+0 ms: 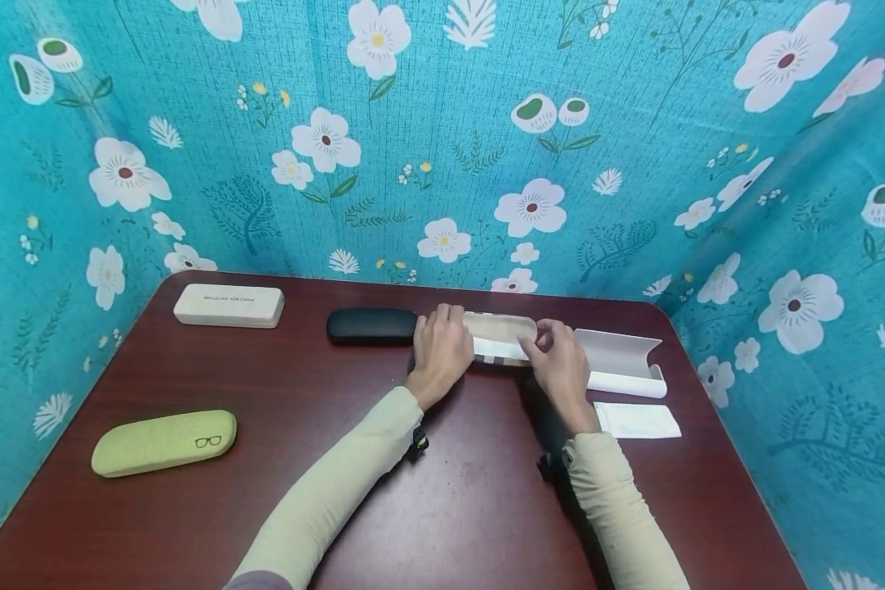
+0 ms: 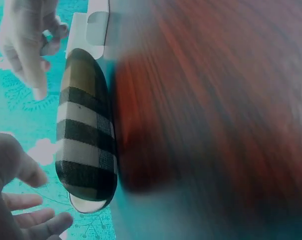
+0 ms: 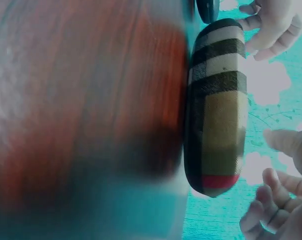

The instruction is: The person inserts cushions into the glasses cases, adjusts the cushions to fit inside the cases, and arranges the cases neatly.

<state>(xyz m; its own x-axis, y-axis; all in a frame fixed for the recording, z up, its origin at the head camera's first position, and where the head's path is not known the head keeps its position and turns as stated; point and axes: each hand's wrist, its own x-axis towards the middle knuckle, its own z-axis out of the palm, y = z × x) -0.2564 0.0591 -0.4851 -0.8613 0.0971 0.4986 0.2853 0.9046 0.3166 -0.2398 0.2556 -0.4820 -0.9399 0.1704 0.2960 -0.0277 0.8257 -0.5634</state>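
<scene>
A plaid glasses case lies opened at the back of the table, its cream lining facing up and a white strip along its front inside. Black, white and tan checks cover its outside. My left hand is over the case's left end, fingers pointing to the back. At the right end is my right hand, thumb and forefinger apart around the corner. Both wrist views show loosely bent fingers beside the case, with nothing gripped. A black glasses case stands left of my left hand, partly hidden by it.
Right of my right hand are an opened white case and a folded white cloth. A closed white case lies at the back left, a yellow-green case nearer on the left. A floral curtain hangs behind the table.
</scene>
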